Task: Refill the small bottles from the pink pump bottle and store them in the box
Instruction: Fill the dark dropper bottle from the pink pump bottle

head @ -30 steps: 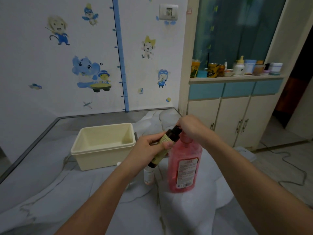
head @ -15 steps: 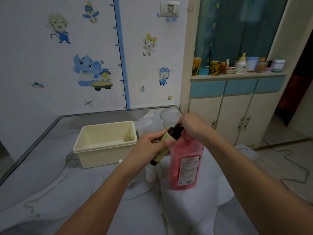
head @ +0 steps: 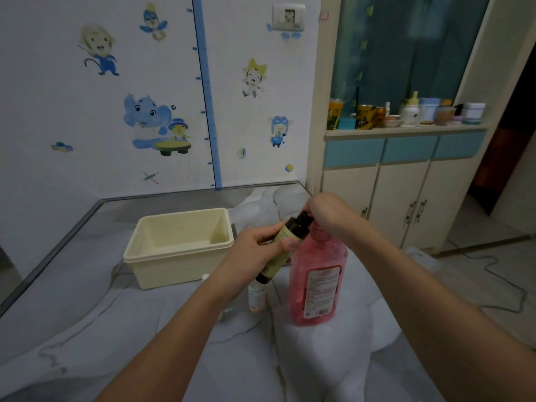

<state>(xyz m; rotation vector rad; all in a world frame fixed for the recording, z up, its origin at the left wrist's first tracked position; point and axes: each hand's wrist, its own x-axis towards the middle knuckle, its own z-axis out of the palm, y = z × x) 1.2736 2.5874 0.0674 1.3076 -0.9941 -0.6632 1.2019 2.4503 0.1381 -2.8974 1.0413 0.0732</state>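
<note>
Fingers of left hand (head: pixel 255 250) gripping tilted dark bottle (head: pixel 285 242) — olive label; right hand (head: pixel 327 213) curled over pink pump bottle (head: pixel 317 280)

A marbled grey bench (head: pixel 87 329) stands against a white wall with cartoon stickers, among them a blue elephant (head: pixel 146 117), and a blue height ruler (head: pixel 207 91). To the right, a cream cabinet (head: pixel 397 198) with blue drawer fronts carries cans, jars and a baby bottle (head: pixel 410 111) on its ledge. A cable (head: pixel 504 274) trails across the floor.
</note>
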